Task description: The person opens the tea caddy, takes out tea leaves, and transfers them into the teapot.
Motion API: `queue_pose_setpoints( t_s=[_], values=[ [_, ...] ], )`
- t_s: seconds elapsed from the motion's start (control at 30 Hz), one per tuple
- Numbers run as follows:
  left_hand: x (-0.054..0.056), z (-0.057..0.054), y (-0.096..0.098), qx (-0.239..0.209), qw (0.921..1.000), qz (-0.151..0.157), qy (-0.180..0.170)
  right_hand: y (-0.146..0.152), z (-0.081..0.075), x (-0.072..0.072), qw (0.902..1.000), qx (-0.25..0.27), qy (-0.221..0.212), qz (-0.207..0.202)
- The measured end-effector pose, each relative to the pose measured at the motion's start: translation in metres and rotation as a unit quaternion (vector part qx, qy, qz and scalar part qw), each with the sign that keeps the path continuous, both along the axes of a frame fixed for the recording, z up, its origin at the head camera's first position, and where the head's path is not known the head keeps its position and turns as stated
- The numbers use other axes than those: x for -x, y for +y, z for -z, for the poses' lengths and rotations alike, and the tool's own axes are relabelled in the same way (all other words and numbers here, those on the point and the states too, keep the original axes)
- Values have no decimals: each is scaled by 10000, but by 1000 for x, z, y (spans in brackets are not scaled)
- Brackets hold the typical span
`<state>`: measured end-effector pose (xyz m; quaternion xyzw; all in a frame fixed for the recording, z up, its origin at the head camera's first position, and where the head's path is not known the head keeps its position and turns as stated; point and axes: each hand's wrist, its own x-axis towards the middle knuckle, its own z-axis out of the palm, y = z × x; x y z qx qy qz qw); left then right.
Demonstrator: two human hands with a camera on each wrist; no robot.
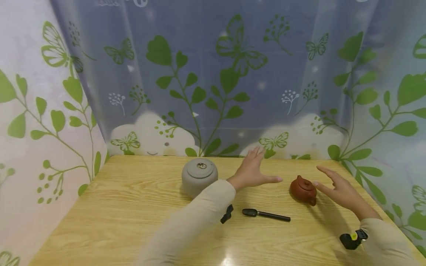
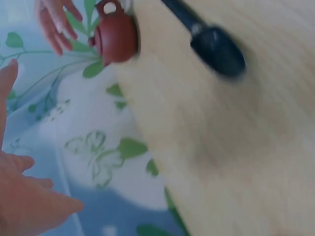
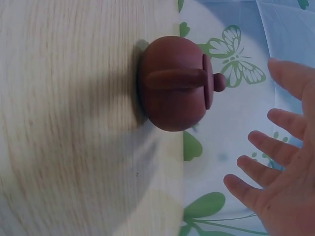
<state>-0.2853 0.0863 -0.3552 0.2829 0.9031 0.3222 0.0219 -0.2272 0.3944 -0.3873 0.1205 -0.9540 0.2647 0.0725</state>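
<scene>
A small reddish-brown clay teapot (image 1: 303, 190) with its lid on stands at the right of the table. My right hand (image 1: 342, 192) is just right of it, fingers spread and holding nothing; in the right wrist view the teapot (image 3: 174, 83) shows its handle, and the hand (image 3: 290, 162) is apart from it. My left hand (image 1: 251, 170) reaches out left of the teapot, thumb extended toward it and fingers straight, with nothing in it. In the left wrist view, part of that hand (image 2: 29, 196) shows at the left edge.
A grey lidded jar (image 1: 199, 177) with a ring on its lid stands behind my left forearm, partly covered by the sleeve. A black scoop-ended tool (image 1: 266, 214) lies in front of the teapot. Patterned curtains (image 1: 206, 92) rise behind the wooden table (image 1: 110, 207).
</scene>
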Motion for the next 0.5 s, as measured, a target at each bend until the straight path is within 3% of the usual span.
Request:
queue_pose_setpoints(
  t_s=[0.33, 0.5],
  values=[
    [-9, 35, 55, -559, 9975, -33, -438, -7, 9, 4, 9991, 419, -109, -42],
    [-17, 49, 75, -713, 9956, -105, -605, -6, 13, 4, 9975, 564, -417, 82]
  ],
)
